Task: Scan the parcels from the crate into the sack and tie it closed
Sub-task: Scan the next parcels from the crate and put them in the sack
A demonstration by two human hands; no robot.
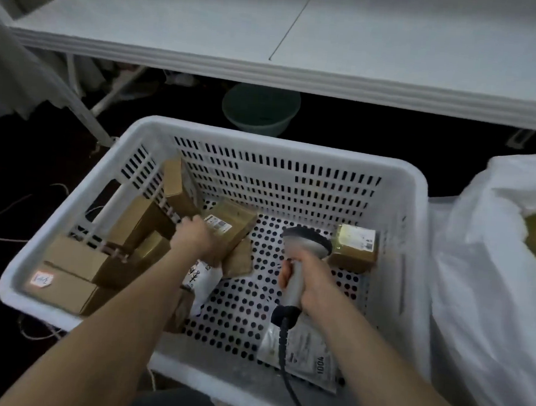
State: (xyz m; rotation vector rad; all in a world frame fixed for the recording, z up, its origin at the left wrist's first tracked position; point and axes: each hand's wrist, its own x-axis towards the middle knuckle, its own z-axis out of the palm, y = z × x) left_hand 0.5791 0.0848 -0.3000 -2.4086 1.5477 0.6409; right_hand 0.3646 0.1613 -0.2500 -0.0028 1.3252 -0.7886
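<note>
Inside a white crate (416,194), two bare arms reach among cardboard parcels.

Left hand (193,237), arm outstretched, closes its grip on a labelled brown parcel (232,224); right hand (310,283) clasps a grey scanner (305,246), head down. White sack (489,281) sits just right.

Both bare forearms reach forward, left hand (194,235) curled downward, right hand (310,280) fisted.
</note>
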